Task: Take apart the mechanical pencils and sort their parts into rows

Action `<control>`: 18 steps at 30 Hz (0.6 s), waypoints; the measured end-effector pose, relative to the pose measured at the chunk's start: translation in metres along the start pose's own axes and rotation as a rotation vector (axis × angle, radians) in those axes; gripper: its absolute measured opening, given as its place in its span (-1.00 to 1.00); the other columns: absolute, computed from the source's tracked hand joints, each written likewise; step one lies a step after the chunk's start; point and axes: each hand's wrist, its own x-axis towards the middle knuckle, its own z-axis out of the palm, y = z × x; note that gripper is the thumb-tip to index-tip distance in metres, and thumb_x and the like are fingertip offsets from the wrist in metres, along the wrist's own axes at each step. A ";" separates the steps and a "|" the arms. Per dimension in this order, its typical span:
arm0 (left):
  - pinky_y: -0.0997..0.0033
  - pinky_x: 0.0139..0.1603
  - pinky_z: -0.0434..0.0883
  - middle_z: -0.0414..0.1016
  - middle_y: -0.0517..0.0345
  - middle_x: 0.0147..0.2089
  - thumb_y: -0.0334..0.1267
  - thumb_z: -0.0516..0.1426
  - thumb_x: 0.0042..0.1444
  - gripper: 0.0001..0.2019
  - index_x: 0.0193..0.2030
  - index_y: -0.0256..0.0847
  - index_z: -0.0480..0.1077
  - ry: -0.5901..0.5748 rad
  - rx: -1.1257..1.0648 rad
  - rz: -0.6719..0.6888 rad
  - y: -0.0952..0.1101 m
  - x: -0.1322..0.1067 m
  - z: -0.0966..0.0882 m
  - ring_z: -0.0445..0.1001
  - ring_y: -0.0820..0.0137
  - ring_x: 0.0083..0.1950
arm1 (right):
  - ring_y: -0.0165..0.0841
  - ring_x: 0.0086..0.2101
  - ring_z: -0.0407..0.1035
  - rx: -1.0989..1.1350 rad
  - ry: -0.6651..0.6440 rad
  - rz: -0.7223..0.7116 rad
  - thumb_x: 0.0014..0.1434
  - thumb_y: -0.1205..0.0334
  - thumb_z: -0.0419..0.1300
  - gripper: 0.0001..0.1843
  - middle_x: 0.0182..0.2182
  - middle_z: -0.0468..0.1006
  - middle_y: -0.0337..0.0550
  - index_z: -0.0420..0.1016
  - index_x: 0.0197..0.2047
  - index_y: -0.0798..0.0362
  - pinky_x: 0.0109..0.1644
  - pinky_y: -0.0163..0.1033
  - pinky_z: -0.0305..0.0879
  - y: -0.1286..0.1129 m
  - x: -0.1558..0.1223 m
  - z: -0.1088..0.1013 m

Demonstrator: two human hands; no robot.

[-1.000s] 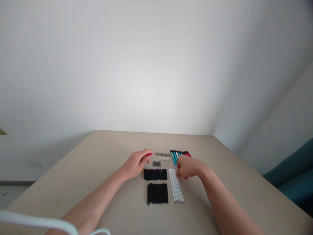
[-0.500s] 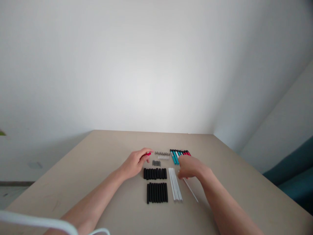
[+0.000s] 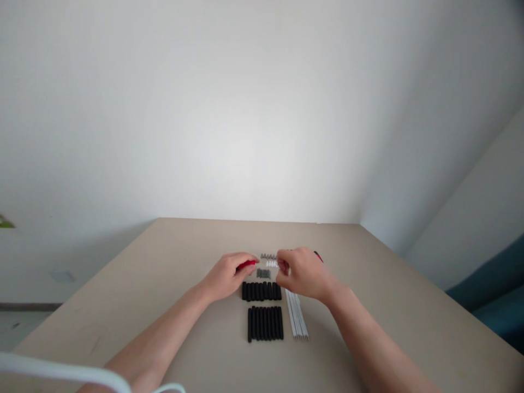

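Low in the middle of the frame, my left hand point(image 3: 230, 274) pinches a red tube point(image 3: 246, 265) between thumb and fingers, well above the near edge of the counter point(image 3: 213, 338). My right hand point(image 3: 302, 272), right of centre, is curled with the thumb near the fingers; I can't tell whether anything is between them. What worries me most is its position: it covers part of the clear little pieces point(image 3: 272, 264) and the ends of the white rods point(image 3: 297, 316), so a low sweep of my knuckles could scatter them. The metal springs point(image 3: 268, 256) just beyond look light enough to roll from one careless brush. If my left grip loosens, the red tube could tip or drop onto the small grey pieces point(image 3: 263, 273) beside it. The black tubes point(image 3: 262, 291) below seem round, so a dragging wrist might break up their neat row.
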 end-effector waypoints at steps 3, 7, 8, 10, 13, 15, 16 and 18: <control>0.47 -0.22 0.36 0.53 0.10 -0.25 -0.22 0.03 0.19 -0.79 -0.17 -0.21 0.45 -0.014 -0.016 0.007 0.002 0.000 0.001 0.44 0.41 -0.28 | -0.43 -0.52 0.26 0.044 0.046 -0.119 -0.07 0.40 0.11 -0.90 -0.55 0.45 -0.23 0.40 -0.44 0.05 -0.45 -0.33 -0.04 -0.010 0.002 0.004; 0.50 -0.25 0.33 0.53 0.14 -0.29 -0.26 0.06 0.17 -0.83 -0.24 -0.21 0.46 -0.055 -0.011 0.043 0.004 -0.001 0.002 0.42 0.43 -0.30 | -0.41 -0.48 0.25 0.031 0.102 -0.171 -0.01 0.42 0.12 -0.92 -0.52 0.45 -0.19 0.41 -0.43 0.07 -0.43 -0.33 -0.01 -0.018 0.006 0.010; 0.50 -0.26 0.32 0.52 0.14 -0.31 -0.26 0.05 0.17 -0.83 -0.26 -0.21 0.46 -0.061 -0.005 0.049 0.005 -0.001 0.002 0.42 0.44 -0.31 | -0.39 -0.47 0.26 0.030 0.114 -0.183 0.01 0.42 0.12 -0.92 -0.52 0.44 -0.18 0.40 -0.43 0.07 -0.43 -0.33 0.01 -0.018 0.006 0.011; 0.50 -0.28 0.31 0.50 0.15 -0.35 -0.24 0.04 0.18 -0.81 -0.28 -0.22 0.46 -0.059 0.007 0.052 0.005 -0.001 0.001 0.40 0.44 -0.34 | -0.37 -0.42 0.27 0.048 0.137 -0.212 0.05 0.42 0.12 -0.92 -0.52 0.44 -0.18 0.40 -0.41 0.07 -0.40 -0.33 0.04 -0.016 0.007 0.012; 0.51 -0.32 0.29 0.48 0.14 -0.39 -0.21 0.01 0.19 -0.77 -0.28 -0.24 0.45 -0.035 0.027 0.031 0.005 -0.001 0.000 0.37 0.45 -0.38 | -0.36 -0.37 0.27 0.117 0.166 -0.263 0.11 0.40 0.11 -0.92 -0.50 0.45 -0.18 0.38 -0.39 0.07 -0.35 -0.32 0.10 -0.010 0.007 0.012; 0.52 -0.35 0.28 0.46 0.15 -0.41 -0.20 -0.01 0.20 -0.76 -0.27 -0.25 0.44 -0.013 0.038 0.022 0.005 -0.001 0.000 0.34 0.47 -0.41 | -0.36 -0.36 0.26 0.155 0.184 -0.289 0.14 0.39 0.10 -0.91 -0.48 0.45 -0.16 0.38 -0.38 0.08 -0.31 -0.31 0.12 -0.008 0.007 0.013; 0.52 -0.37 0.27 0.45 0.16 -0.42 -0.20 -0.01 0.21 -0.75 -0.27 -0.25 0.44 -0.005 0.044 0.024 0.005 -0.001 0.000 0.33 0.48 -0.42 | -0.35 -0.36 0.26 0.162 0.193 -0.297 0.16 0.38 0.09 -0.90 -0.47 0.46 -0.15 0.39 -0.37 0.08 -0.30 -0.30 0.13 -0.007 0.007 0.013; 0.53 -0.39 0.24 0.43 0.18 -0.44 -0.21 -0.02 0.21 -0.76 -0.29 -0.25 0.42 0.003 0.058 0.031 0.006 -0.001 0.000 0.30 0.49 -0.44 | -0.34 -0.35 0.25 0.156 0.210 -0.305 0.20 0.35 0.07 -0.88 -0.46 0.47 -0.13 0.41 -0.35 0.08 -0.27 -0.27 0.12 -0.008 0.007 0.014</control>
